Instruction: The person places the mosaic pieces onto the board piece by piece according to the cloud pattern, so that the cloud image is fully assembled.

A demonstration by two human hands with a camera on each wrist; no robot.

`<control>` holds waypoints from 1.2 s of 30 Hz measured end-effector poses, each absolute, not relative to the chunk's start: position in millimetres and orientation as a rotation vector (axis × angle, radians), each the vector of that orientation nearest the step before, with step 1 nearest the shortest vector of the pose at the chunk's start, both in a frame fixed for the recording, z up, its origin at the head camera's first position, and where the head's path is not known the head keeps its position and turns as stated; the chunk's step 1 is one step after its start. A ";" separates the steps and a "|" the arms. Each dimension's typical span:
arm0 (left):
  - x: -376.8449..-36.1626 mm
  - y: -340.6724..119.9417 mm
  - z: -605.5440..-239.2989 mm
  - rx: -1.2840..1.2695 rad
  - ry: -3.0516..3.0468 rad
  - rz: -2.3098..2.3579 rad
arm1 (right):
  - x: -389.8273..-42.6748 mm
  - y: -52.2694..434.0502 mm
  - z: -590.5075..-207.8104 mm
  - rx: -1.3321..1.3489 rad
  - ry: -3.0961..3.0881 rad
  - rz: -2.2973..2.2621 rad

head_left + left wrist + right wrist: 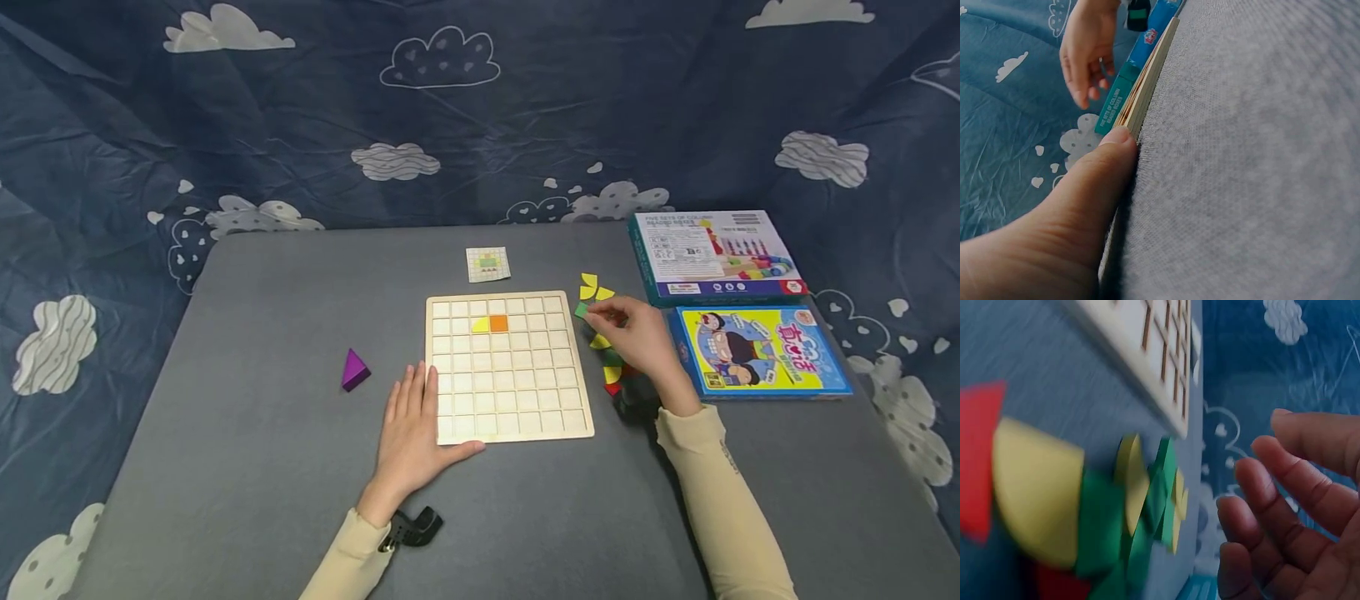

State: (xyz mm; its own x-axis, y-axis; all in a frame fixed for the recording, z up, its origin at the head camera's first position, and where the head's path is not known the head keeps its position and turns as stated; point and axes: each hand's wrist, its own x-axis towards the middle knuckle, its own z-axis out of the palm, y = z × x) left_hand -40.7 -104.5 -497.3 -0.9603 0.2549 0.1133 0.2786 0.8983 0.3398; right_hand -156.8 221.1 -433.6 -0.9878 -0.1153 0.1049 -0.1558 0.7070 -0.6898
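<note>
— How far along does the wooden grid board (510,367) look?

— Barely started, I'd judge. Only two cells are filled, both in the second row from the far edge: a yellow quarter-round piece (481,325) and an orange square (498,323) right beside it. Every other cell shows bare wood.

— And the loose pieces?

— They lie in a scatter of coloured pieces (606,342) on the grey worktop (262,450), just right of the board: yellow, green and red ones. The right wrist view shows them lying flat and overlapping. A small pattern card (487,264) sits above the board, towards the top of the frame.

— What are the hands doing?

— The left hand (411,433) lies flat, fingers straight and together, along the board's left edge; in the left wrist view the thumb (1116,147) presses against the board's rim. The right hand (637,333) is over the pile, its fingertips at a green piece (581,310) near the board's upper right corner. Whether it pinches that piece I cannot tell; the right wrist view shows the fingers loosely curled with nothing clearly between them.

— Anything else?

— A purple pyramid (354,369) at the left, well apart from the board, and two boxes (738,300) at the right.
</note>
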 end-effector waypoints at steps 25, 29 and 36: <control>-40.0 -107.0 -498.5 -0.420 -3.004 -0.562 | -144.0 235.9 -449.6 0.006 -3.093 0.946; -40.0 -106.0 -498.6 -0.424 -3.000 -0.575 | -146.2 233.7 -449.3 -0.013 -3.116 0.903; -40.7 -105.0 -498.0 -0.429 -2.990 -0.566 | -148.0 234.2 -449.4 -0.038 -3.117 0.911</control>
